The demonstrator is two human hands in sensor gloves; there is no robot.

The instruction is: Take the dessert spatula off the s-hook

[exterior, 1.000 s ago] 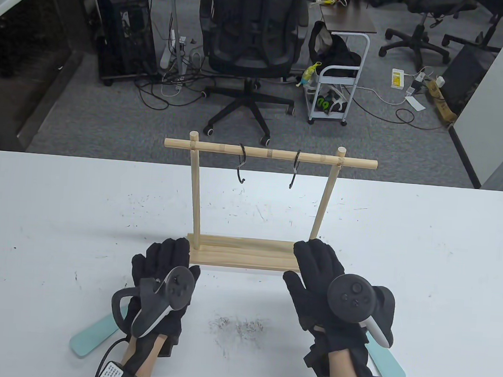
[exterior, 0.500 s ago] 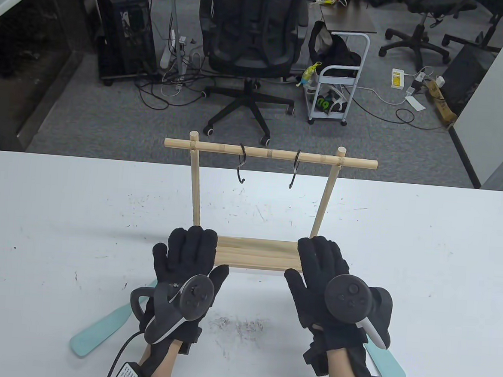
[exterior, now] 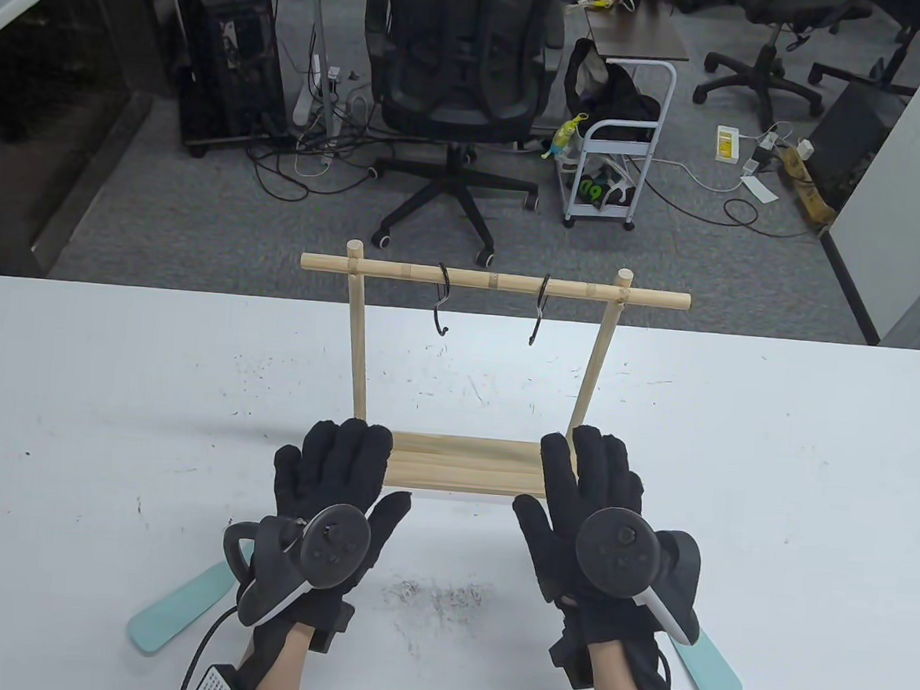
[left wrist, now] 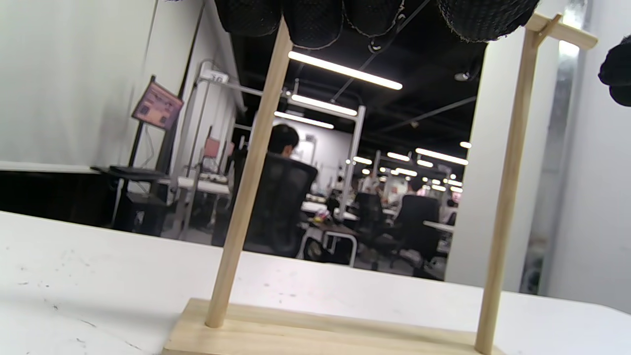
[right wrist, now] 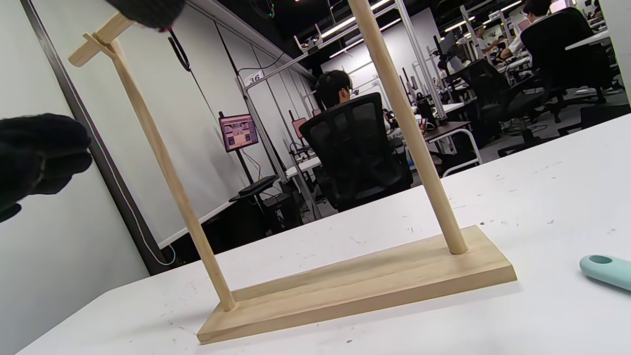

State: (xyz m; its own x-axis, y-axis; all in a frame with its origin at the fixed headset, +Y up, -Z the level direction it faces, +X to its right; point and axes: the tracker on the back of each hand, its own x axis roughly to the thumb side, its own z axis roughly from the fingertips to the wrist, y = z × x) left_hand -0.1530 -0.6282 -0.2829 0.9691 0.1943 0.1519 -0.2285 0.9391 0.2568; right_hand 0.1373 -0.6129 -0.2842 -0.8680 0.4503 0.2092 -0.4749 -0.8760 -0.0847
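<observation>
While both S-hooks (exterior: 442,306) hang bare, left hand (exterior: 329,487) and right hand (exterior: 589,502) lie spread, gripping nothing, at rack base (exterior: 463,465); mint spatulas (exterior: 180,606) flat on worktop (exterior: 110,399).

Looked down from above and behind both hands, across the white table (exterior: 111,384) toward an office floor. Took in the whole wooden rack (exterior: 463,463) at middle distance. Sat low on the left wrist, close to the rack's base (left wrist: 315,335), tilted, facing outward through its posts. Sat equally low on the right wrist, angled leftward along the base (right wrist: 355,288). Shared the rack, tabletop and black office chair (exterior: 461,53) across all three.
</observation>
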